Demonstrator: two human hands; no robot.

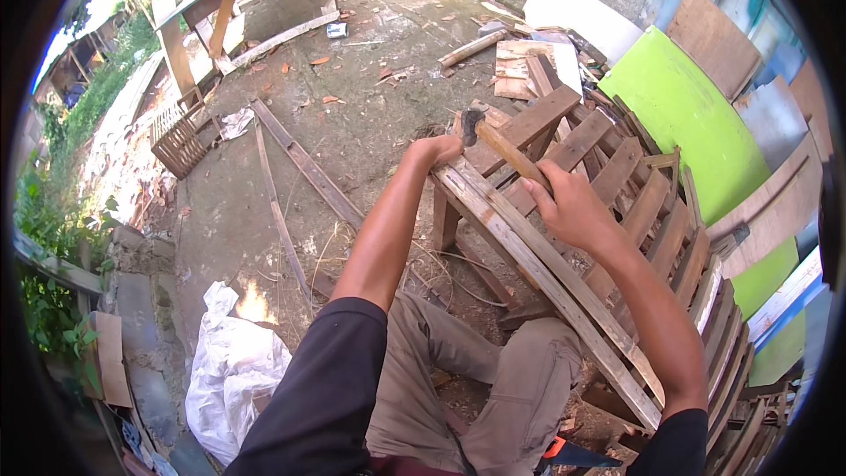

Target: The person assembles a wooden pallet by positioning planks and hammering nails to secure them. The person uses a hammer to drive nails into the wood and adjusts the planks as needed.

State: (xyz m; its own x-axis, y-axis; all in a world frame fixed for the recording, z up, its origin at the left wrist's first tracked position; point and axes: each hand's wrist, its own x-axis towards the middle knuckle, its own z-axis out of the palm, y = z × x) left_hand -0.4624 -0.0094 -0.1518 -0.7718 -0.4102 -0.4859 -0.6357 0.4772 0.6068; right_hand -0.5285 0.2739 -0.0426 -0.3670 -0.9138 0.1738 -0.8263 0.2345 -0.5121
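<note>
Obs.: the hammer [513,157] is in the right grip [571,209], above the far-left corner of the slatted wooden frame [648,203]. Fingers wrap the wooden handle; the dark head [470,127] is just beside the left grip [434,152]. Left grip is at the far end of the pale wooden strips [553,295], which lie along the frame's left edge, their near ends toward its near-left corner. Left fingers are mostly hidden: cannot tell whether they clasp the wood or hold something small.

Handling (judged): hammer probably head-heavy, handle stiff, smooth enough to slip in a sweaty palm. Best hold is on the lower half of the handle, wrist loose; a higher hold gives control but less force. Strips look light for their length, rigid, rough; likely to bounce or skid if unsupported, to split near the ends, and to leave splinters. Steady them from the outer side, back from the end, with fingers clear of the hammer head.
</note>
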